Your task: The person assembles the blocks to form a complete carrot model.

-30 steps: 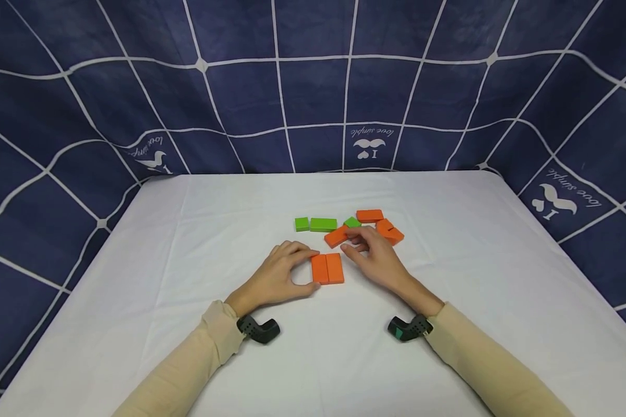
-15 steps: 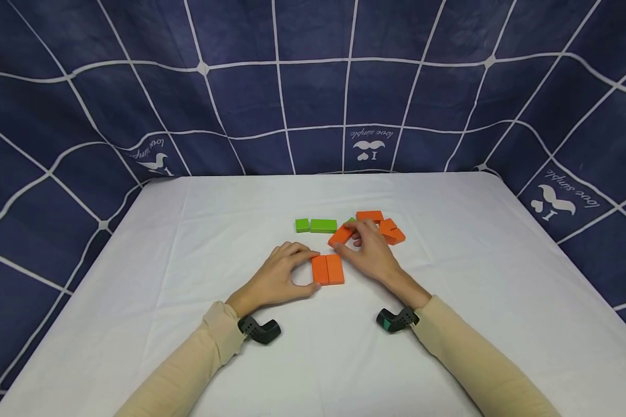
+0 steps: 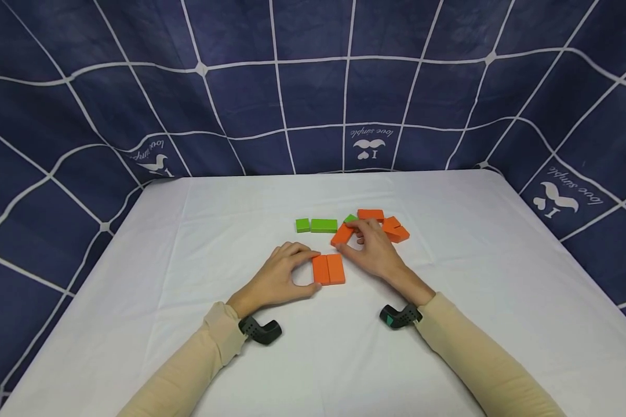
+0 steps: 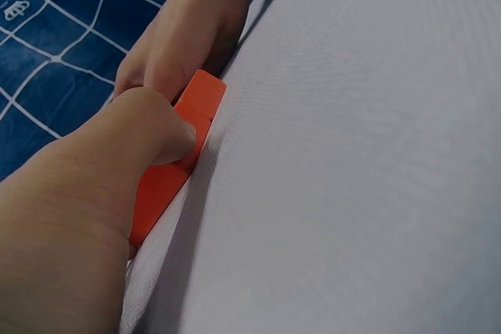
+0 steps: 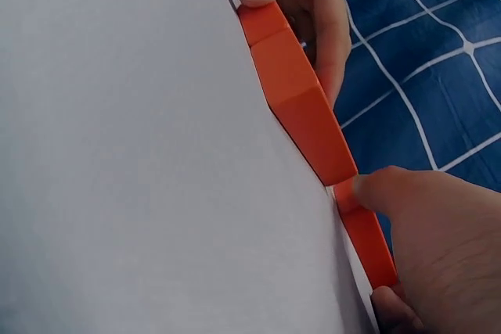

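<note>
Pinched orange block [image 3: 342, 235], newly turned

"Sort of place?"

"Staged tabletop corner, by the look of it. Navy cloth [image 3: 313, 92], white grid lines, hangs behind and along both sides. Moustache print [image 3: 369, 144] on it, lettered 'love simple', upside down."

"Work surface?"

"White cloth [image 3: 313, 370], faint creases, spread flat up to the navy. Wrist-worn black device [image 3: 263, 332] on one side, second black device [image 3: 400, 317] opposite: suggests a recording set-up."

"Home, lab, office?"

"Cannot tell. Drapery hides the room beyond."
</note>
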{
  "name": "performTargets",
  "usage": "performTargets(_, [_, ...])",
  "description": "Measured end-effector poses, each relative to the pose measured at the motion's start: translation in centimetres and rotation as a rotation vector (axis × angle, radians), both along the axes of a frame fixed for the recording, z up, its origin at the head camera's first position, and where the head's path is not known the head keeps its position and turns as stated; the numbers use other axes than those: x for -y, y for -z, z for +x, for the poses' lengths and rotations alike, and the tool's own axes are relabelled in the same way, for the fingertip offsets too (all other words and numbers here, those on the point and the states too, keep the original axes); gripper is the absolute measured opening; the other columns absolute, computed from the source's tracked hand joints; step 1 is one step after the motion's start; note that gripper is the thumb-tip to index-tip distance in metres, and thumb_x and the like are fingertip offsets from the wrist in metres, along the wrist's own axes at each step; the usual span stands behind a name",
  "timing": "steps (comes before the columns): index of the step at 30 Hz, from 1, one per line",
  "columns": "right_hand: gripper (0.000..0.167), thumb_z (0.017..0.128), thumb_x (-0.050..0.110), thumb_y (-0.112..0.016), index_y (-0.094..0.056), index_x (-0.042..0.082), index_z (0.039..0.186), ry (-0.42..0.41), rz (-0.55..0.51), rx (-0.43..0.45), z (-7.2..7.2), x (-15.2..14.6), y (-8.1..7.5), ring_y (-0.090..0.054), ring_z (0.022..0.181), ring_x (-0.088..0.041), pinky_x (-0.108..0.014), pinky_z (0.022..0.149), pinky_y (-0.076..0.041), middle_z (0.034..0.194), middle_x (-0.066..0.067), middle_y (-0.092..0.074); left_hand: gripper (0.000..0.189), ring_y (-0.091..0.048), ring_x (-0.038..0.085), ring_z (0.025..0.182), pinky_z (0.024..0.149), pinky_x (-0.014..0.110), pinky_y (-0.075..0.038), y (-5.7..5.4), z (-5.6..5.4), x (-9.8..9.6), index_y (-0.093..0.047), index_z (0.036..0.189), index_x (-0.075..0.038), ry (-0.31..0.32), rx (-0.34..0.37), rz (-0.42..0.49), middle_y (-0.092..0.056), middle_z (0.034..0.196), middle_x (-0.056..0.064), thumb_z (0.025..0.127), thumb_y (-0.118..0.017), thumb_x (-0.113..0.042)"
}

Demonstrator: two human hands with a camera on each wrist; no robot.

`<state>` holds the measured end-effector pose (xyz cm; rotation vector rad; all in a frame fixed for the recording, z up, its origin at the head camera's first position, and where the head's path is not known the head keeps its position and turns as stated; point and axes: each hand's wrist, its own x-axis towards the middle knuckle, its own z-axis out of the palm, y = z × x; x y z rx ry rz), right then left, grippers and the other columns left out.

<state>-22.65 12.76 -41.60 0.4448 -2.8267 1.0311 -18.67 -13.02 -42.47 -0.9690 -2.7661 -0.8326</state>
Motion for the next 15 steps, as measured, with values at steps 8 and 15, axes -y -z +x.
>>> performTargets(8, [0.062, 0.09, 0.039, -0.077, -0.059, 0.006, 0.139, -0.03, 0.024, 0.008, -0.1, -0.6, -0.1, -0.062, 0.105, -0.026, -0.041, 0.092, -0.054, 0.132, -0.014, -0.062, 0.062, -0.052, 0.016, 0.115, 0.1, 0.039, -0.042, 0.1, 0.0, 0.0, -0.067, 0.135, -0.015, 0.005, -0.001, 0.002, -0.062, 0.127, -0.001, 0.082, -0.081, -0.044])
performTargets(15, [0.064, 0.09, 0.036, -0.077, -0.058, 0.007, 0.143, -0.08, 0.017, 0.015, -0.3, -1.4, -0.4, -0.064, 0.106, -0.026, -0.042, 0.094, -0.055, 0.135, -0.014, -0.062, 0.062, -0.051, 0.016, 0.115, 0.1, 0.039, -0.042, 0.1, 0.0, 0.0, -0.067, 0.136, -0.015, 0.005, -0.004, 0.003, -0.061, 0.127, -0.001, 0.082, -0.081, -0.044])
